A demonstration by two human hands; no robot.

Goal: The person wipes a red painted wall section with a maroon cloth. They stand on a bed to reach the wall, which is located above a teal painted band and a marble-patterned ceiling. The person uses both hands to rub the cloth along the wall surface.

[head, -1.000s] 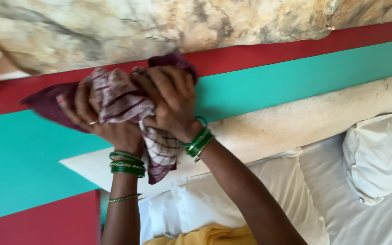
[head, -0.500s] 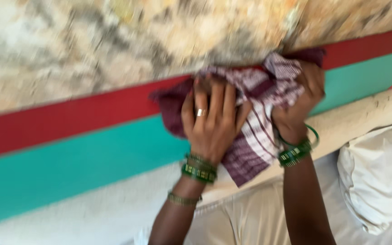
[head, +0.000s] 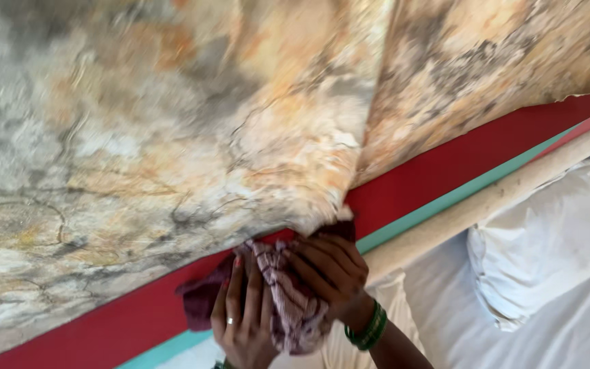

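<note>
Both hands, left hand [head: 246, 326] and right hand [head: 329, 272], have fingers clamped on a bunched maroon checked cloth [head: 288, 307], pressing it against the red wall band [head: 445, 171] just under the marbled wallpaper [head: 172, 123] edge.

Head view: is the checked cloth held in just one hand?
No: both the left hand and the right hand grip the bunched maroon-and-white checked cloth against the red wall band.

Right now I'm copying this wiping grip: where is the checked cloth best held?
Grip the checked cloth by its bunched middle, coming from below: it sits wadded against the red wall band, and the left hand and right hand already cup it there.
</note>
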